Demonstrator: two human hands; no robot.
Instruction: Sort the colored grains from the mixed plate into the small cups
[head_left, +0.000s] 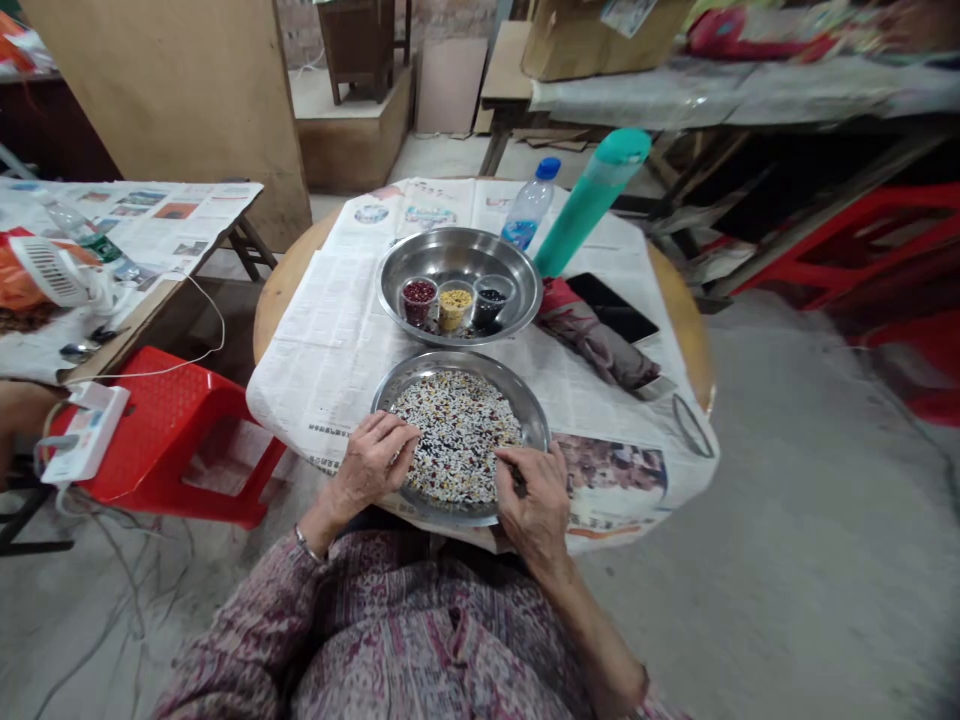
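A shallow steel tray sits on the newspaper-covered table close to my body. Spread over its bottom is a mix of white grains with dark, red and yellow seeds or beans. My left hand rests over the tray's left rim, fingers bent and tips pinched near the mix. At the right rim is my right hand, its fingers curled in; whether either pinch holds a seed is too small to see. Behind the tray, a deeper steel bowl contains clear cups of red beans, yellow kernels and black beans.
A water bottle, a tall green bottle, a folded umbrella and a dark phone or tablet lie or stand behind and right. To the left, a red stool carries a power strip with loose cords.
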